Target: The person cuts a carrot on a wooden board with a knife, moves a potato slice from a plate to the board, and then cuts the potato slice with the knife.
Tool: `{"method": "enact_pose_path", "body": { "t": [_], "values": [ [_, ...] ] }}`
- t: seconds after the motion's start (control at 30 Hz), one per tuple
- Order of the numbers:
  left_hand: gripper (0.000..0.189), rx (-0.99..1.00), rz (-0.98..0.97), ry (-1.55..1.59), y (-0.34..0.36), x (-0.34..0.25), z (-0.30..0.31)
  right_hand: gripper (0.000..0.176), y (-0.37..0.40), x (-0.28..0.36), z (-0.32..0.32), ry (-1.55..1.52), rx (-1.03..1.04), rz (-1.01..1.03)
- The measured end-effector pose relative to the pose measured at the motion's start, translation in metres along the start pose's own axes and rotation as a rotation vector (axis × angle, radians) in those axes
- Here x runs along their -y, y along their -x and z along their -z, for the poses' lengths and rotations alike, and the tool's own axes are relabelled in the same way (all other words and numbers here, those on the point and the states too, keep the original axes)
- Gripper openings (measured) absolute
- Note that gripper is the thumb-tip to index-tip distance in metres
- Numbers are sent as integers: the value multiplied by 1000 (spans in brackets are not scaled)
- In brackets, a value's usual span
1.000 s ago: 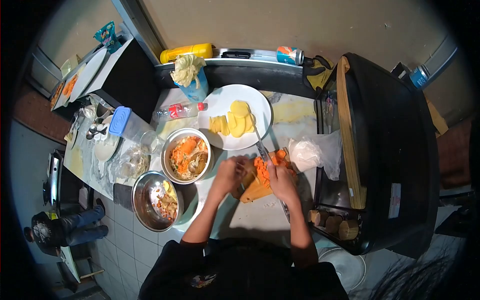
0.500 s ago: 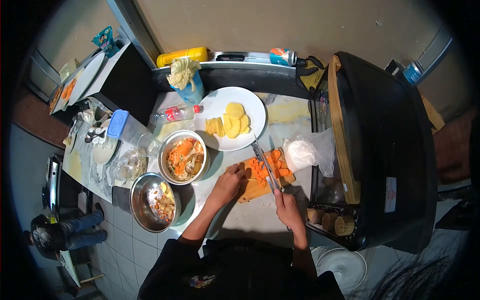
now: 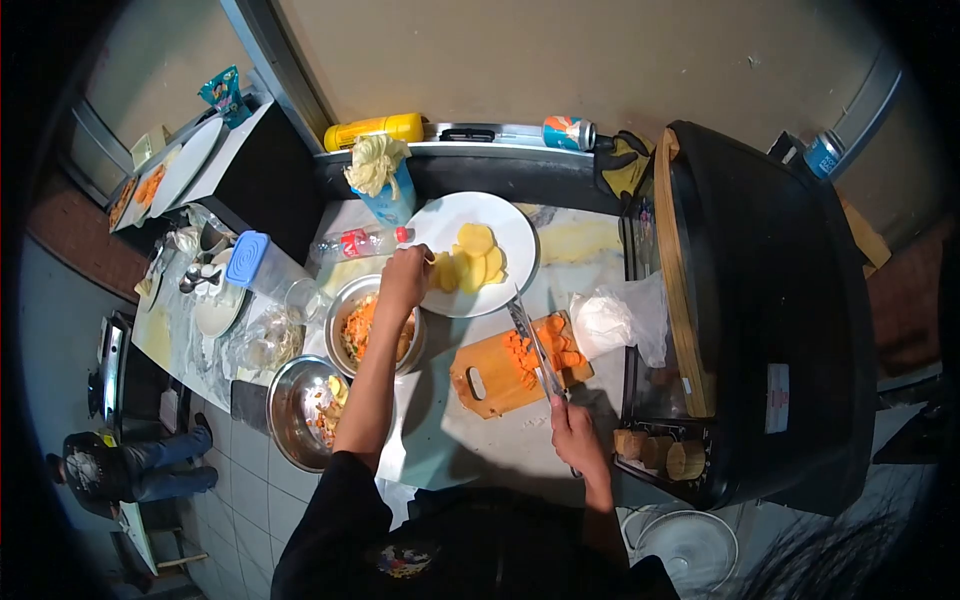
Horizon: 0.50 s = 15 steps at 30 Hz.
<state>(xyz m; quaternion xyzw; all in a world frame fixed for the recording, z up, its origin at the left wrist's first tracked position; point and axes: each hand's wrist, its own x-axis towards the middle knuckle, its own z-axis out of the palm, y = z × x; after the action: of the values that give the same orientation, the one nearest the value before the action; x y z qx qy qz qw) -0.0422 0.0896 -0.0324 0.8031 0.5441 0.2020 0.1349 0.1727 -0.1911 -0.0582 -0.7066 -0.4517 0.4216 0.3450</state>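
From the head camera, the left hand (image 3: pixel 405 278) reaches with curled fingers to the rim of a round white plate (image 3: pixel 521 228) of pale yellow potato slices (image 3: pixel 476 256); whether it grips one cannot be told. The right hand (image 3: pixel 572 428) is closed around a knife (image 3: pixel 530 340), its long metal blade lying across diced carrot (image 3: pixel 537 352) on a rectangular wooden cutting board (image 3: pixel 490 385). Under the left forearm, a shiny steel bowl (image 3: pixel 338 303) holds orange and pale scraps.
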Motion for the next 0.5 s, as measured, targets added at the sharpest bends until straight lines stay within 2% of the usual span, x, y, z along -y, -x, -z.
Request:
{"method": "enact_pose_path", "body": {
  "t": [0.03, 0.13, 0.33, 0.4, 0.47, 0.5],
  "values": [
    [20, 91, 8, -75, -7, 2, -4, 46, 0, -1, 0, 0, -4, 21],
    [27, 37, -51, -126, -20, -9, -12, 46, 1, -5, -2, -1, 6, -16],
    [46, 110, -45, 45, -72, 1, -57, 47, 3, -10, -7, -21, 10, -45],
    [49, 193, -51, -120, -81, 1, -70, 47, 2, -9, -8, -15, 3, -30],
    [55, 151, -32, -143, -93, 22, -100, 46, 4, -9, -7, -45, 17, 7],
    [57, 151, 60, -45, -95, 24, -106, 49, 1, -15, -12, -24, -54, 175]
  ]
}}
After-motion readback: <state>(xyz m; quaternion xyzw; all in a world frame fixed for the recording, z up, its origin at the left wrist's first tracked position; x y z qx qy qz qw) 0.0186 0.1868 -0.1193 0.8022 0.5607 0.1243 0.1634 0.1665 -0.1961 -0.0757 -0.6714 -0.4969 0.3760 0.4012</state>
